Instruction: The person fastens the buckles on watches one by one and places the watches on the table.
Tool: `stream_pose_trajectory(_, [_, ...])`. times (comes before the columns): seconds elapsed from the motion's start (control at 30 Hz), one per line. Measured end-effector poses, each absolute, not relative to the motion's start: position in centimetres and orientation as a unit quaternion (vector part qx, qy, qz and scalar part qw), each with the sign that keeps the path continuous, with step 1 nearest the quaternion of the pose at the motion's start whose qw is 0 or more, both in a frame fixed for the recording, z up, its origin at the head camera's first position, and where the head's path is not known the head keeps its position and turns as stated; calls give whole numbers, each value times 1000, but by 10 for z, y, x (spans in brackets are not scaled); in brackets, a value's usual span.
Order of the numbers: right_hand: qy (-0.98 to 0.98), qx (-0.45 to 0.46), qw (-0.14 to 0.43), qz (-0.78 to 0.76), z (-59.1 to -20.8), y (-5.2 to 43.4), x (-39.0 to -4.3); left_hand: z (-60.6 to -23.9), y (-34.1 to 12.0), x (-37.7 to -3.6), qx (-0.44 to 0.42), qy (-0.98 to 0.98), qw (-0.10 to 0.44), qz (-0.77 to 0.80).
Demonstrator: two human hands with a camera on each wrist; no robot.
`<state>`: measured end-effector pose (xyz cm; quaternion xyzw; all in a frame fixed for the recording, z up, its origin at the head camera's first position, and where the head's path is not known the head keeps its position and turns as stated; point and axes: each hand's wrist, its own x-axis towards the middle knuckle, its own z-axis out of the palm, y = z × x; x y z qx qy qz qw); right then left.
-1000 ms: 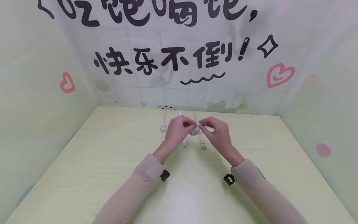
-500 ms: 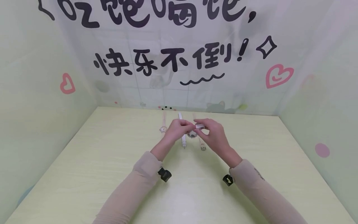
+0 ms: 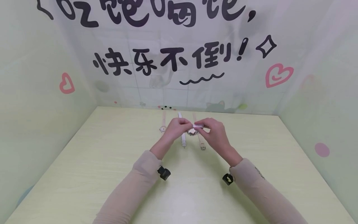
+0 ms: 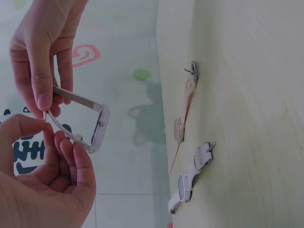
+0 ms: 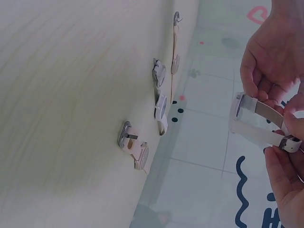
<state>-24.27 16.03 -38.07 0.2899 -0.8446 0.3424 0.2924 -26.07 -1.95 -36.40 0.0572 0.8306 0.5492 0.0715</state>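
Observation:
Both hands hold a white wristwatch point(image 4: 102, 126) above the far part of the table, its strap bent into a loop. My left hand point(image 3: 176, 128) pinches the strap at one end, thumb against fingertips, seen close in the left wrist view. Facing it, my right hand point(image 3: 215, 132) grips the strap near the buckle point(image 5: 289, 144). The watch case hangs below the fingers. Beneath the hands, a white watch point(image 3: 183, 140) lies stretched out between a pale pink watch point(image 3: 163, 128) on the left and another pink-strapped watch point(image 3: 202, 146) on the right.
The pale wooden table point(image 3: 179, 193) ends at a printed back wall point(image 3: 126, 93) with black lettering, close behind the watches. Side walls stand left and right. A black wrist camera point(image 3: 164, 173) sits at the left cuff, another point(image 3: 227, 179) at the right.
My left hand has shifted slightly left and the right hand has turned a little. The held strap now shows more broadly between the fingers, and the watch case hangs slightly lower.

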Motion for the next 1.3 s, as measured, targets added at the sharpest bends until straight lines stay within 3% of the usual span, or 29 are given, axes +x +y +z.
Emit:
stream_pose_trajectory(0.53, [-829, 286, 281, 391, -377, 161, -244, -366, -32, -265, 49, 804, 93, 585])
stream_pose_trajectory(0.87, [-810, 267, 267, 449, -377, 162, -243, -372, -35, -263, 105, 805, 64, 581])
stream_pose_trajectory(1.3, [-810, 260, 261, 456, -379, 165, -244, -381, -35, -263, 175, 831, 85, 521])
